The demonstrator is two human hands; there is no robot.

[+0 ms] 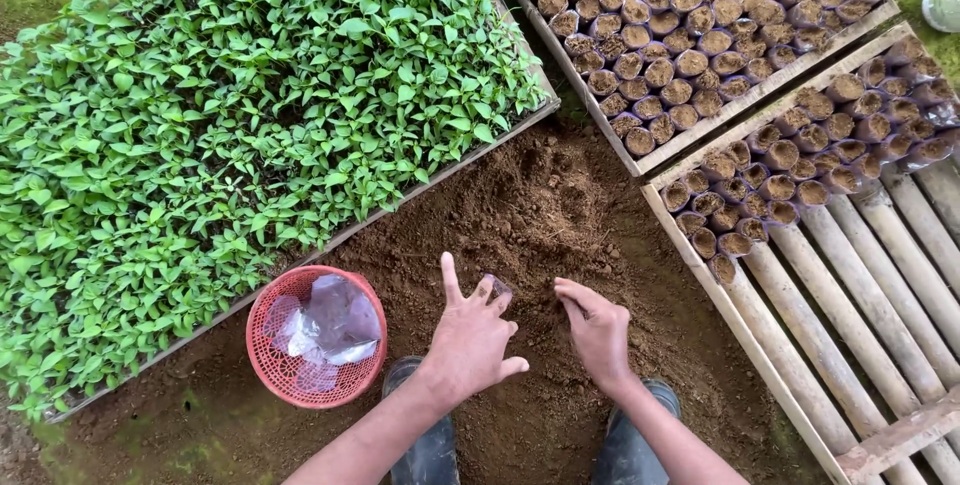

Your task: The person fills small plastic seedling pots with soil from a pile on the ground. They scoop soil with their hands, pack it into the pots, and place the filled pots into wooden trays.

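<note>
My left hand [470, 335] holds a small clear plastic seedling bag [497, 288] at its fingertips, index finger sticking up, just above a heap of loose brown soil [545, 205]. My right hand [598, 330] hovers beside it with fingers curled and pinched together, soil on them; whether it grips anything I cannot tell. Both hands are over the soil between my two dark rubber boots [425, 450].
A red mesh basket [270, 370] with clear plastic bags sits left of my left hand. A bed of green seedlings [230, 115] fills the left. Wooden slatted trays [790, 385] at right and top hold several soil-filled bags [700, 35].
</note>
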